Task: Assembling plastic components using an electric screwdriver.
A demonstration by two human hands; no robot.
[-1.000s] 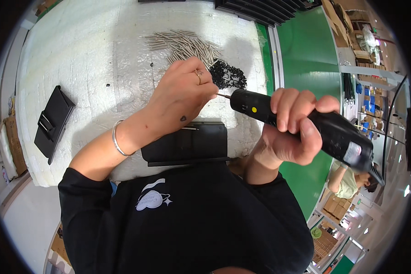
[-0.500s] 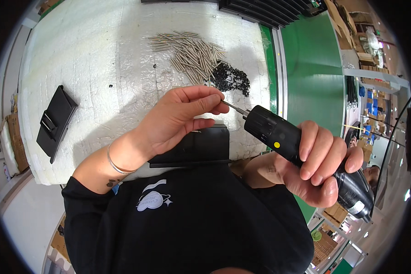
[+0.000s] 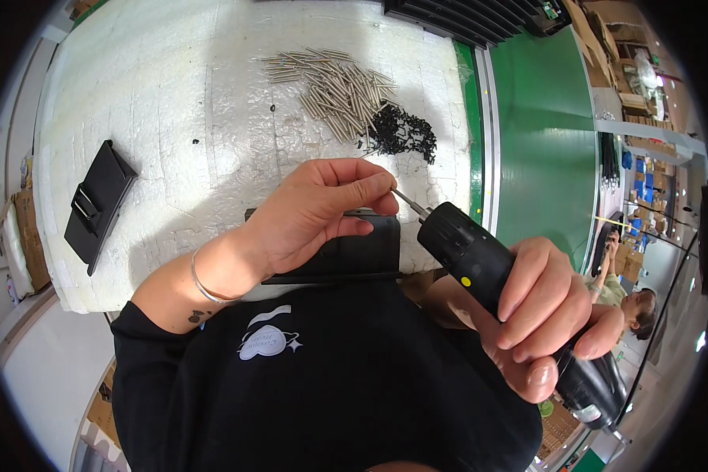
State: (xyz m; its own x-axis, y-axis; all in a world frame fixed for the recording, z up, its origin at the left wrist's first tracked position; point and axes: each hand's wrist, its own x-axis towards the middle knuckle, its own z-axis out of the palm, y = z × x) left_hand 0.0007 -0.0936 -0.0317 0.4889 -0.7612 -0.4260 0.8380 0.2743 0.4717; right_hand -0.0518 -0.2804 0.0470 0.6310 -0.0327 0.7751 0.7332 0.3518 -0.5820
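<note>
My right hand point(image 3: 547, 303) wraps round a black electric screwdriver point(image 3: 460, 240) with a yellow dot on its body. Its thin metal bit point(image 3: 411, 203) points up and left to my left hand point(image 3: 311, 208). There, thumb and fingertips pinch at the tip of the bit; whatever small piece they hold is hidden. Below the left hand lies a black panel point(image 3: 366, 250), partly covered by it. Beyond the hands are a heap of silvery metal rods point(image 3: 338, 93) and, against it, a pile of small black screws point(image 3: 403, 134).
A white foam-like sheet point(image 3: 157, 71) covers the work surface. On its left rests another black panel with a raised bracket point(image 3: 101, 206). Black ribbed parts point(image 3: 456, 17) stand at the far edge. To the right is a green surface point(image 3: 539, 141); another person point(image 3: 610, 293) shows beyond.
The right hand and screwdriver have dropped down and slightly left. My left hand has shifted slightly right and down, its fingers still pinched at the bit's tip. Another person has come into sight at right.
</note>
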